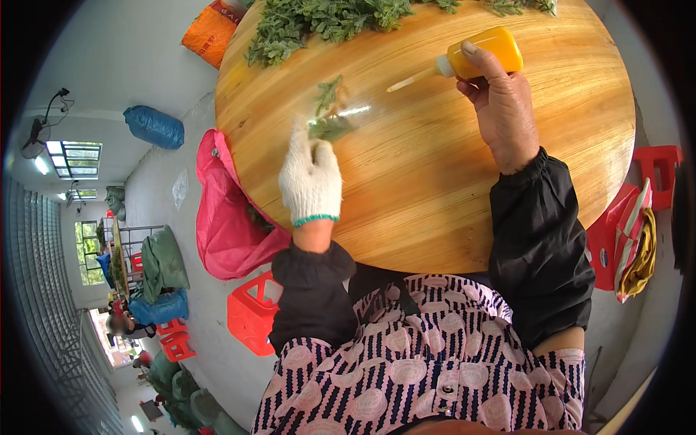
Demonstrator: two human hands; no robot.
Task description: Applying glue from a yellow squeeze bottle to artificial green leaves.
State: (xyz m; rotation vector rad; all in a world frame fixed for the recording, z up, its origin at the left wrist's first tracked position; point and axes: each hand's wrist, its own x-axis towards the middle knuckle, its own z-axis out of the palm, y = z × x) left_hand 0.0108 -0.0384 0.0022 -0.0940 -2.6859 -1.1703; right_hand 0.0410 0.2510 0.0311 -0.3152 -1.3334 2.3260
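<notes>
Nearest the person, two black sleeves cross the near edge of a round wooden bench [435, 210]. The left hand [310, 177], in a white knitted glove with a green cuff, lies over the left-middle part of the bench, fingers pointing toward the far edge. It pinches a green leafy sprig [328, 112] at its fingertips; the sprig stands out beyond the glove, slightly blurred, and whether it touches the wood cannot be told.

The bare right hand [502, 109] sits further out, toward the right side of the bench. It is closed around an orange squeeze bottle [484, 52] with a white collar and a long thin nozzle. The bottle lies nearly level, its nozzle tip pointing left and a little toward the near edge, ending near the sprig but apart from it.

Along the far edge lies a heap of green leafy herbs [326, 20], spread across the left and middle of that edge.

Off the bench's left edge hangs a pink bag [225, 217], with a red plastic stool [250, 315] below it. Beyond the right edge stands another red stool [656, 170] with striped cloth draped nearby.
</notes>
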